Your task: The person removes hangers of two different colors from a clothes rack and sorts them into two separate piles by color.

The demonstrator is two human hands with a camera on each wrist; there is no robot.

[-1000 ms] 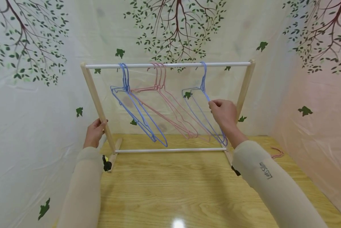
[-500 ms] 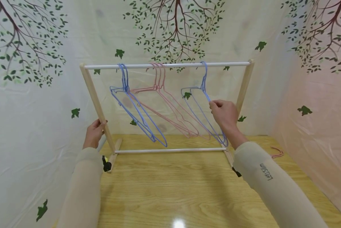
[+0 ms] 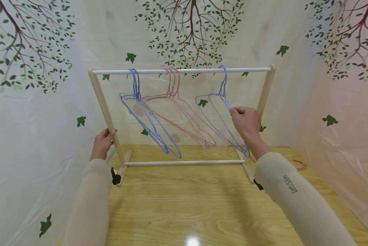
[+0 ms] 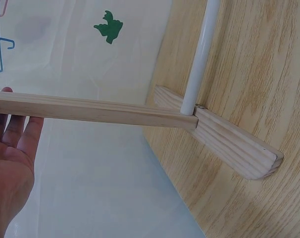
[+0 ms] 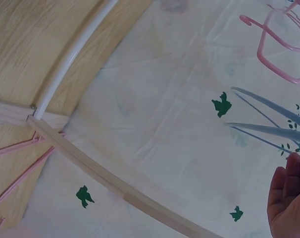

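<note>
My right hand (image 3: 246, 123) pinches the upper arm of the right-hand pair of blue hangers (image 3: 219, 116). Their hooks are at the white top rail (image 3: 190, 71) of a wooden clothes rack; whether they bear on it cannot be told. In the right wrist view, that hand (image 5: 291, 198) is partly cut off by the frame's edge beside the blue hangers (image 5: 269, 130). My left hand (image 3: 102, 143) grips the rack's left post (image 3: 101, 99), thumb and fingers on opposite sides. Several pink hangers (image 3: 191, 128) hang mid-rail, and blue hangers (image 3: 153, 123) hang to their left.
A white lower bar (image 3: 184, 162) joins the rack's feet on the wood-grain table (image 3: 177, 201). Black clips (image 3: 116, 177) sit by the feet. Pink hangers (image 5: 21, 176) lie on the table beyond the right post (image 3: 266, 89). Leaf-printed sheeting (image 3: 328, 85) encloses the back and sides.
My right hand has shifted slightly right, drawing the blue hangers with it; their hooks moved right and a little up at the rail. My left hand has stayed on the post.
</note>
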